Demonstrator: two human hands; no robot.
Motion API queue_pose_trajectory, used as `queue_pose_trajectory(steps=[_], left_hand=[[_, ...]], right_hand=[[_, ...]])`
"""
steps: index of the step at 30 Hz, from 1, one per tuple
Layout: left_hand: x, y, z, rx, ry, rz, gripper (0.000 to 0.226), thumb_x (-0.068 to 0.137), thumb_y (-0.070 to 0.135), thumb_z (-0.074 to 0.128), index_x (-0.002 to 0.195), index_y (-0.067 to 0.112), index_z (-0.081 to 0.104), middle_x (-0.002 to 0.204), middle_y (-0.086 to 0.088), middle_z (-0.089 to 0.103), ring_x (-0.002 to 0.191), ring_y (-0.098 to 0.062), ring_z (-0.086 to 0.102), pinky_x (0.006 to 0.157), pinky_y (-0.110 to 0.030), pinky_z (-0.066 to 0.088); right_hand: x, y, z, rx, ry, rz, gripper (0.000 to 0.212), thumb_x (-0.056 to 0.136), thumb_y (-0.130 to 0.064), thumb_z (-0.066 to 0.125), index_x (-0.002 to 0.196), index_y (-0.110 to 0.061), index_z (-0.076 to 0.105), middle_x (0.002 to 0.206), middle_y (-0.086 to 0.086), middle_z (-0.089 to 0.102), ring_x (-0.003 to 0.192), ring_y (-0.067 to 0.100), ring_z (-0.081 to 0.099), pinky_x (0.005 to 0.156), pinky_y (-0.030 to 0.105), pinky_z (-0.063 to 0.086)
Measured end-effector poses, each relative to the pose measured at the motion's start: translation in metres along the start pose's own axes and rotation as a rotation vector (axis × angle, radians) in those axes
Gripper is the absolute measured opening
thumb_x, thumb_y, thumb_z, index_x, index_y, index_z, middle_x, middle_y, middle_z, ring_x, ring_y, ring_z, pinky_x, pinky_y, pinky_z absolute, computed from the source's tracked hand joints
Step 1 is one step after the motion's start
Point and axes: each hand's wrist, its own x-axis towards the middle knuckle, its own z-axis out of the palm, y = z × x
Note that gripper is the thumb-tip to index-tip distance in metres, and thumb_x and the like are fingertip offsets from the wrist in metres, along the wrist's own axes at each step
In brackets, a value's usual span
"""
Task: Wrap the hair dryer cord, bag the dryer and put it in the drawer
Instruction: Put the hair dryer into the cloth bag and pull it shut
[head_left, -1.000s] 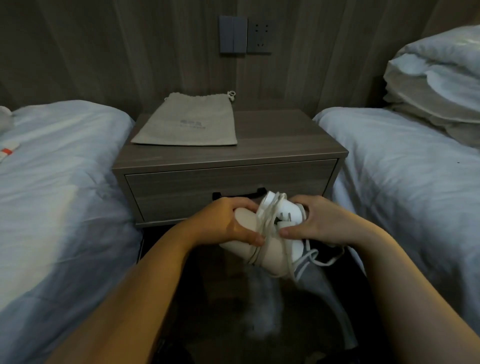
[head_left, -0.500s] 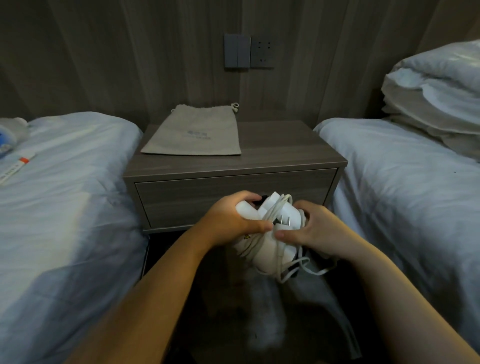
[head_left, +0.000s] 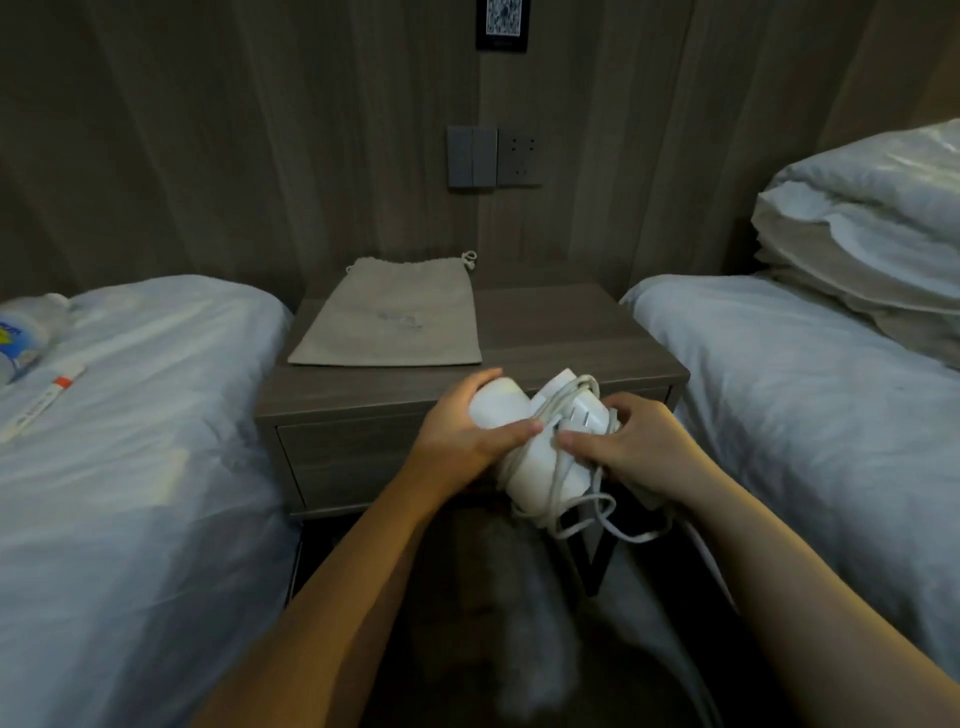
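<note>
Raised toward the nightstand (head_left: 545, 332), both hands clasp the hair dryer (head_left: 524, 441): left hand (head_left: 462, 436) cupping its body, right hand (head_left: 618, 447) pinching the cord (head_left: 576, 512), whose slack loops could unravel

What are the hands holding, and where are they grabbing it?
Both hold the white hair dryer: the left hand grips its rounded body, and the right hand grips the end wrapped with cord.
</note>
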Motion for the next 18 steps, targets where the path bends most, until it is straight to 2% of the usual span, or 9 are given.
queue_pose_trajectory(steps=[2,4,6,8,12,13,14,16,18], left_hand=[[0.016,0.008,-0.003,-0.145,0.075,0.046,0.058,0.080,0.027,0.070,0.133,0.023,0.046,0.128,0.000,0.052,0.112,-0.015,0.053,0.087,-0.023,0.047],[0.038,0.010,-0.010,-0.228,0.171,0.094,0.049,0.088,0.021,0.061,0.134,0.015,0.045,0.132,-0.006,0.052,0.117,-0.016,0.052,0.090,-0.022,0.046],[0.063,0.005,-0.021,-0.138,0.255,0.089,0.046,0.090,0.020,0.058,0.134,0.014,0.045,0.138,-0.005,0.048,0.119,-0.010,0.046,0.094,-0.020,0.037],[0.087,-0.004,-0.031,0.022,0.296,0.062,0.043,0.090,0.018,0.057,0.132,0.015,0.048,0.138,-0.004,0.048,0.117,-0.009,0.045,0.093,-0.016,0.031],[0.126,-0.021,-0.040,0.334,0.252,0.028,0.042,0.087,0.017,0.057,0.128,0.014,0.052,0.134,-0.006,0.053,0.127,-0.022,0.045,0.103,-0.025,0.031],[0.134,-0.023,-0.040,0.358,0.239,0.023,0.042,0.087,0.017,0.057,0.129,0.014,0.052,0.134,-0.006,0.053,0.127,-0.022,0.045,0.104,-0.027,0.032],[0.142,-0.024,-0.039,0.368,0.231,0.008,0.042,0.087,0.017,0.056,0.129,0.015,0.052,0.134,-0.006,0.053,0.127,-0.022,0.045,0.105,-0.028,0.033],[0.157,-0.022,-0.037,0.371,0.220,-0.037,0.043,0.088,0.017,0.055,0.130,0.016,0.051,0.136,-0.005,0.052,0.126,-0.021,0.046,0.105,-0.028,0.034],[0.174,-0.020,-0.033,0.400,0.202,-0.094,0.043,0.088,0.018,0.056,0.131,0.019,0.050,0.137,-0.003,0.051,0.125,-0.020,0.048,0.104,-0.028,0.036]], right_hand=[[0.020,-0.013,-0.010,0.073,0.036,0.041,0.032,0.069,-0.044,0.077,0.082,-0.018,0.065,0.077,-0.004,0.069,0.069,0.009,0.064,0.057,0.022,0.047],[0.045,-0.024,-0.018,0.245,0.042,0.095,0.040,0.070,-0.047,0.073,0.081,-0.009,0.067,0.074,0.006,0.071,0.061,0.014,0.065,0.055,0.026,0.050],[0.073,-0.029,-0.021,0.447,0.034,0.172,0.049,0.072,-0.048,0.072,0.085,-0.001,0.070,0.080,0.016,0.073,0.064,0.021,0.066,0.060,0.031,0.054],[0.103,-0.029,-0.023,0.628,0.016,0.281,0.052,0.068,-0.050,0.074,0.088,-0.003,0.070,0.089,0.019,0.072,0.078,0.028,0.066,0.078,0.042,0.056],[0.155,-0.019,-0.015,0.873,-0.007,0.380,0.096,0.030,-0.062,0.086,0.108,-0.010,0.066,0.103,0.015,0.068,0.085,0.027,0.064,0.090,0.044,0.053],[0.166,-0.014,-0.012,0.905,-0.016,0.392,0.096,0.031,-0.062,0.085,0.110,-0.011,0.065,0.104,0.015,0.067,0.084,0.025,0.063,0.091,0.043,0.051],[0.172,-0.014,-0.009,0.935,-0.028,0.404,0.085,0.043,-0.062,0.082,0.109,-0.011,0.065,0.100,0.013,0.066,0.078,0.023,0.062,0.087,0.039,0.052],[0.182,-0.010,-0.003,0.998,-0.042,0.415,0.051,0.072,-0.056,0.068,0.098,-0.013,0.065,0.079,0.008,0.062,0.059,0.016,0.057,0.062,0.028,0.053],[0.192,-0.005,0.000,1.034,-0.040,0.433,0.041,0.082,-0.054,0.059,0.091,-0.014,0.063,0.063,0.003,0.055,0.045,0.012,0.052,0.043,0.020,0.047]])
